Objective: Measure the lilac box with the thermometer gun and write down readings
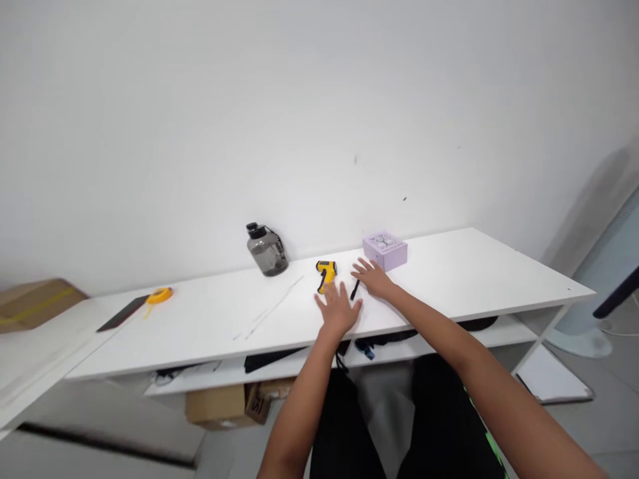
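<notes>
My left hand (338, 310) is spread over the white tabletop, its fingers apart and holding nothing. Just beyond its fingertips lies a yellow and black infrared thermometer gun (327, 273), whose handle end is partly covered by the fingers. My right hand (373, 277) stretches out flat with fingers apart, close in front of a lilac box (392, 253) with a printed lid. Between the two hands rests a thin black pen-like stick (355, 290). Whether the right hand touches the box, I cannot tell.
A grey jug with a black lid (267, 250) stands against the wall. Further left lie an orange tape measure (159, 295) and a dark flat strip (123, 313). Cardboard boxes (219, 407) sit under the table (444, 283), whose lower shelf (509, 332) holds dark items.
</notes>
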`<state>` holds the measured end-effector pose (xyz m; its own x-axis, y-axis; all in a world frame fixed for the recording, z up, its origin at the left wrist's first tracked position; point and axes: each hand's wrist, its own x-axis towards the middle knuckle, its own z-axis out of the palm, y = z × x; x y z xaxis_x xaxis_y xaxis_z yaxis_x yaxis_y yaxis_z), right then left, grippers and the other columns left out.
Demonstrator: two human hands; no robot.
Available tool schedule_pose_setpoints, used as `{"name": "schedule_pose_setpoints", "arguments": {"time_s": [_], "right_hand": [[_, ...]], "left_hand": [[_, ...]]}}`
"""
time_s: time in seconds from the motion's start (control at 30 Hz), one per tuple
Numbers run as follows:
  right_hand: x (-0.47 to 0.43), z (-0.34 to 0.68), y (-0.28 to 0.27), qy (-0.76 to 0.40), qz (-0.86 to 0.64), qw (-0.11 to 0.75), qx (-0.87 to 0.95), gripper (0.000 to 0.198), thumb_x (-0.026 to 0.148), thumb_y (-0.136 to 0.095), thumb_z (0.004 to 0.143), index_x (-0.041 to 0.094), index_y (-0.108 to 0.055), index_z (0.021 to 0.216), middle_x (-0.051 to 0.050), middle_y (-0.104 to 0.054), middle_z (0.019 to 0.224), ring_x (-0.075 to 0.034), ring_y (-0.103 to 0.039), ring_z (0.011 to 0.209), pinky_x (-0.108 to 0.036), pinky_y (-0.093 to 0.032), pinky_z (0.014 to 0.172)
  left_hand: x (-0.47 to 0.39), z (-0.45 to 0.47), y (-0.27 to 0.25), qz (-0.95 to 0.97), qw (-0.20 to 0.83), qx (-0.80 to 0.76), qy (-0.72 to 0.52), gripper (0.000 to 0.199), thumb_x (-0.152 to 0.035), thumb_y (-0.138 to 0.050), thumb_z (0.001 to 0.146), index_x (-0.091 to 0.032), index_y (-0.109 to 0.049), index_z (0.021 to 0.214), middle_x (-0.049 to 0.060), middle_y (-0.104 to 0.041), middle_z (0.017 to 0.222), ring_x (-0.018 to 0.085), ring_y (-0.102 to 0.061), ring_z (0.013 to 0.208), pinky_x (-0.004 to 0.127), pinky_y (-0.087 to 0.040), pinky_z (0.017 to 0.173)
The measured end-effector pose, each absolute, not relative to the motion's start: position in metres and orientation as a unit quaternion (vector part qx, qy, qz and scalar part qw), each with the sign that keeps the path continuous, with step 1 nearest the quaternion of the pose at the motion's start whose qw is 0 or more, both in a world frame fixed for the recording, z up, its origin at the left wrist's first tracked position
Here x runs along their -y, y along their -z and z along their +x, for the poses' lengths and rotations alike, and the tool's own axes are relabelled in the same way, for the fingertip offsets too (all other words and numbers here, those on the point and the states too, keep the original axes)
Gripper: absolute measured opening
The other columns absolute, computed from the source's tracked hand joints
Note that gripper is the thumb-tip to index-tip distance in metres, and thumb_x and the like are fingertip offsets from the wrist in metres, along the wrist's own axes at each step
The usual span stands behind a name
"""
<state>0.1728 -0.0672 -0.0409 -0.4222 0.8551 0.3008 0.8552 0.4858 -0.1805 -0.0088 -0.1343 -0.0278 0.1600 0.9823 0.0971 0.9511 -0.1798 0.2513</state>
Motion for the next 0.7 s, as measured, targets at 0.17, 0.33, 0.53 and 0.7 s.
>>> {"name": "schedule_pose_setpoints", "arguments": {"time_s": [0.17, 0.33, 0.53, 0.7], "right_hand": [[0.088, 0.163, 0.042, -0.003, -0.530, 0.150, 0.835, 0.037, 0.004, -0.046, 0.089, 0.019, -0.074, 0.108, -0.016, -0.073, 0.123, -0.030, -0.057, 0.130, -0.054, -0.030, 0.118], [0.128, 0.183, 0.053, 0.032, -0.584, 0.197, 0.787, 0.031, 0.012, -0.041, 0.097, 0.012, -0.070, 0.108, -0.019, -0.072, 0.115, -0.028, -0.060, 0.117, -0.045, -0.036, 0.112], [0.146, 0.188, 0.058, 0.022, -0.656, 0.299, 0.692, 0.036, 0.017, -0.032, 0.102, 0.009, -0.060, 0.124, -0.021, -0.065, 0.112, -0.028, -0.063, 0.098, -0.040, -0.047, 0.089], [0.136, 0.180, 0.053, -0.041, -0.630, 0.420, 0.653, 0.022, 0.035, -0.051, 0.096, 0.018, -0.063, 0.105, -0.014, -0.062, 0.114, -0.024, -0.061, 0.096, -0.034, -0.049, 0.078]], "left_hand": [[0.174, -0.005, 0.053, 0.791, 0.109, -0.594, -0.094, 0.082, -0.058, -0.026, 0.097, -0.008, -0.023, 0.162, 0.021, -0.020, 0.169, 0.035, -0.013, 0.159, 0.056, -0.009, 0.126], [0.174, -0.009, 0.054, 0.804, 0.124, -0.570, -0.118, 0.088, -0.061, -0.031, 0.096, -0.008, -0.014, 0.164, 0.018, -0.022, 0.169, 0.033, -0.016, 0.158, 0.055, -0.008, 0.127], [0.175, -0.006, 0.055, 0.823, 0.066, -0.559, -0.075, 0.082, -0.063, -0.020, 0.100, -0.012, -0.022, 0.164, 0.014, -0.020, 0.170, 0.030, -0.016, 0.159, 0.052, -0.012, 0.127], [0.174, -0.006, 0.054, 0.826, 0.052, -0.558, -0.054, 0.081, -0.063, -0.020, 0.100, -0.012, -0.027, 0.162, 0.014, -0.019, 0.171, 0.030, -0.017, 0.159, 0.054, -0.013, 0.127]]}}
